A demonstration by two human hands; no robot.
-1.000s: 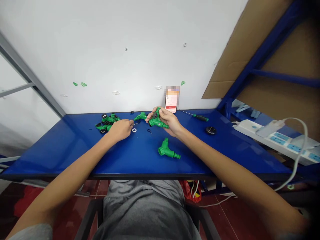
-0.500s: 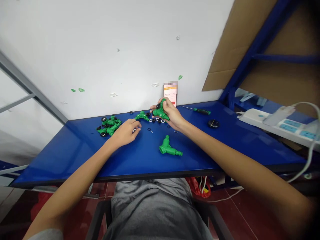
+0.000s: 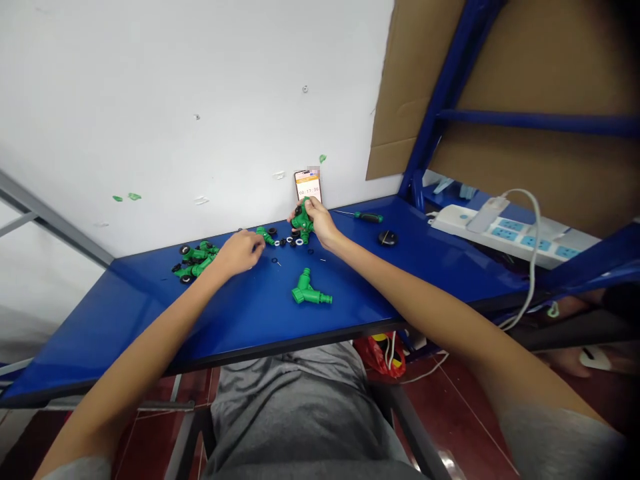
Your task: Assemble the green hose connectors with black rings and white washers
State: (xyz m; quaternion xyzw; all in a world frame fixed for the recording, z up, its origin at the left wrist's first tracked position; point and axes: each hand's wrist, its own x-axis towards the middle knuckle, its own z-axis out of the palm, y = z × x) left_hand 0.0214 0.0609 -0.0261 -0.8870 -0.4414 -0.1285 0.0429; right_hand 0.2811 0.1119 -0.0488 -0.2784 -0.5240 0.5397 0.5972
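Observation:
My right hand is wrapped round a green Y-shaped hose fitting with a black part on it, above the back of the table. My left hand is low over the table, fingers loosely bent and apart, with nothing visible in them. Just beyond its fingertips lies another green fitting, partly hidden by the hand. Black and white rings are scattered beneath my right hand. Nearer to me, a plain green Y fitting rests on the blue tabletop.
Several green fittings with black caps are heaped at the left. A phone showing a timer leans on the wall. To the right lie a screwdriver, a round black object and a white power strip.
The view has turned to the right, so things on the table appear shifted left. My right hand still holds the fitting; my left hand stays near the fitting beside it.

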